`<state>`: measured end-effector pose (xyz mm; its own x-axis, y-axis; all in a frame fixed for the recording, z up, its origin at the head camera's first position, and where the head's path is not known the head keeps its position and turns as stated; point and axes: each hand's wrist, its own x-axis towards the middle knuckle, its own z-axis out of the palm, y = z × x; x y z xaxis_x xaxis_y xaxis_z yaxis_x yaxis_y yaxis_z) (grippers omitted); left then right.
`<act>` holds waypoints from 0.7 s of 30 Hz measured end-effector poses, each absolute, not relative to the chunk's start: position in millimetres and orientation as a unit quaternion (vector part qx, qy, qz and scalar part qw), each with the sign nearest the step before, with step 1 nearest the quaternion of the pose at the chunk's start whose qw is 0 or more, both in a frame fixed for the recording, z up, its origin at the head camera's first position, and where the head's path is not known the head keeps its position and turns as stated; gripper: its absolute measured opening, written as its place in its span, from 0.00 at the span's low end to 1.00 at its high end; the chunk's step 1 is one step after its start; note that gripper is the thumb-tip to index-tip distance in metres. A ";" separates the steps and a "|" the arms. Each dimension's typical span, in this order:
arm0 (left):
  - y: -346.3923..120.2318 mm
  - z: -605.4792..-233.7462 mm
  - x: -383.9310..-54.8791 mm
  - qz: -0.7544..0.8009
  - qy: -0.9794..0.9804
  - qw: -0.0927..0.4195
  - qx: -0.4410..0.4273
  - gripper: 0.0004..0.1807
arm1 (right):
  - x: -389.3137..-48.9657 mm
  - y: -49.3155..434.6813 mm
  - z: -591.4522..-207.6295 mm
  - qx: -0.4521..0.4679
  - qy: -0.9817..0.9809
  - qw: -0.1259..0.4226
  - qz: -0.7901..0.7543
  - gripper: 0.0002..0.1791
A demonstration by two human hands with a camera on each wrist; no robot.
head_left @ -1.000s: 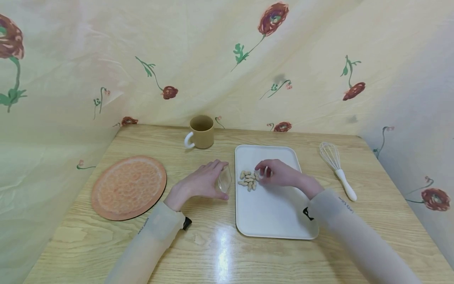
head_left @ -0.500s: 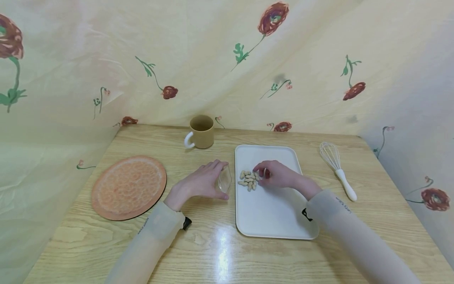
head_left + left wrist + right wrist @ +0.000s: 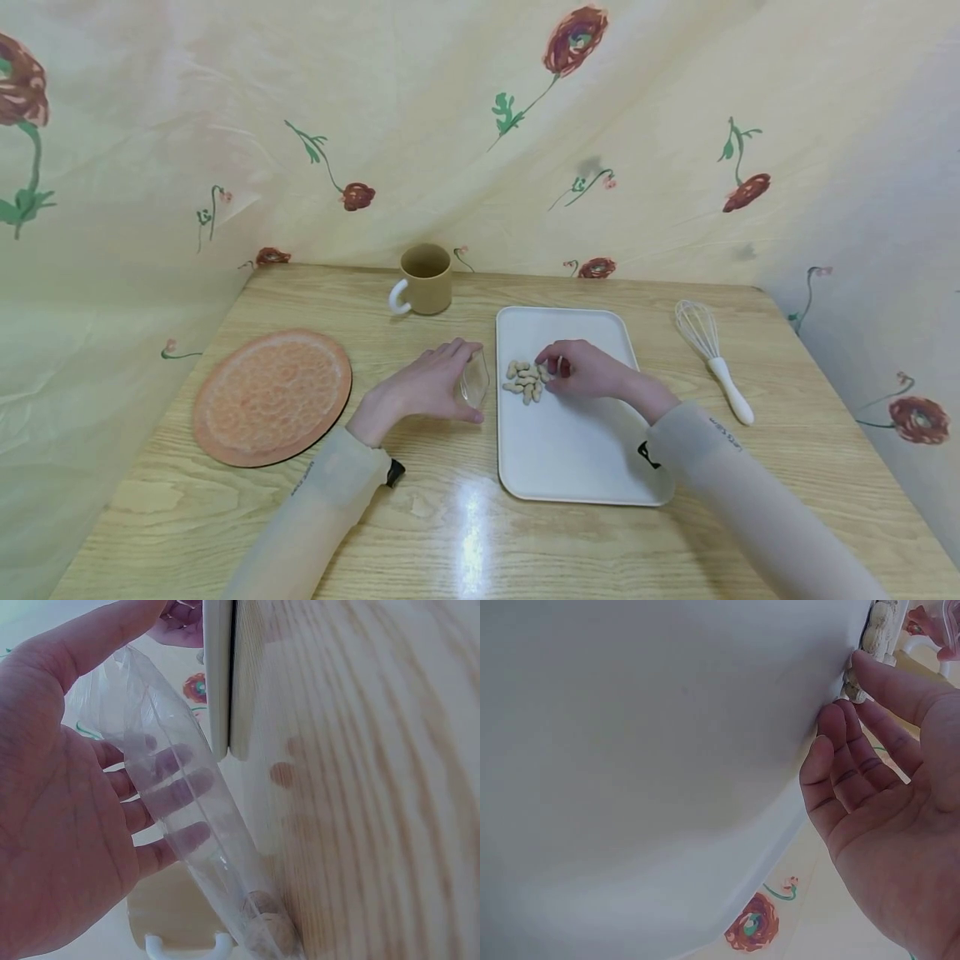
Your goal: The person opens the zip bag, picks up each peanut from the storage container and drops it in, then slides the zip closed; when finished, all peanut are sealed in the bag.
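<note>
A floral-print cloth (image 3: pixel 450 100) hung behind and to both sides of the wooden table (image 3: pixel 420 533). At the far left lay a round placemat (image 3: pixel 272 397), orange-pink with a pebbled pattern and a pale ring near its rim. Next came the left sleeve (image 3: pixel 322 500), pale, with small lettering and a black tab (image 3: pixel 395 472) at the cuff, slanting up past the placemat. Behind the left hand (image 3: pixel 431 379), near the back edge, a tan mug (image 3: pixel 427 287) stood upright, its white handle turned to the left. The left hand had its thumb and fingers curved around a clear plastic bag (image 3: pixel 474 383), fingers showing through the film. Low in the bag sat rounded brown things (image 3: pixel 271 934), too blurred to name.

Just beside the bag, to its right, a white rectangular tray (image 3: pixel 577 454) rested on the table. Peanuts in their shells (image 3: pixel 527 381) lay in a small cluster by its left side. The right hand (image 3: pixel 592 368), apart from the left, reached in over the tray, thumb and fingertips pinched on one peanut (image 3: pixel 853 686) at the cluster's right edge. The right sleeve (image 3: pixel 742 483) crossed the tray's lower right part. Farthest right, a whisk (image 3: pixel 712 358) lay with its wire loops away from the person and its white handle nearer.
</note>
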<state>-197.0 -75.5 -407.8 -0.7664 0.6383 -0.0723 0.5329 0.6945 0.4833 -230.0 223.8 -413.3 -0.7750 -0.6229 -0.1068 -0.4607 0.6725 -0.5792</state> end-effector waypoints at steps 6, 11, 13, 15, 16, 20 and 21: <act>-76.2 -406.6 -196.3 0.229 0.911 0.120 0.322 0.57 | -230.0 226.1 -411.8 -0.303 0.904 0.143 -0.267 0.18; -76.2 -406.4 -196.4 0.228 0.911 0.118 0.323 0.57 | -230.8 227.3 -408.7 -0.312 0.904 0.129 -0.263 0.18; -76.3 -406.3 -196.5 0.225 0.912 0.118 0.323 0.57 | -230.9 226.7 -406.7 -0.318 0.902 0.125 -0.263 0.18; -76.3 -406.2 -196.5 0.223 0.912 0.119 0.323 0.57 | -231.0 225.4 -403.9 -0.320 0.902 0.125 -0.262 0.18; -76.1 -405.8 -196.5 0.222 0.912 0.118 0.323 0.57 | -231.0 224.6 -402.0 -0.321 0.901 0.125 -0.263 0.18; -75.8 -404.7 -196.1 0.222 0.912 0.119 0.323 0.56 | -230.4 219.2 -392.9 -0.324 0.900 0.124 -0.263 0.18; -75.8 -404.5 -195.9 0.223 0.912 0.120 0.323 0.56 | -230.6 217.6 -390.9 -0.326 0.899 0.123 -0.264 0.18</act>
<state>-195.9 -75.8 -404.5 -0.7630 0.6420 -0.0753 0.5348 0.6924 0.4843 -230.6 217.6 -390.9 -0.7570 -0.6516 -0.0485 -0.5223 0.6480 -0.5544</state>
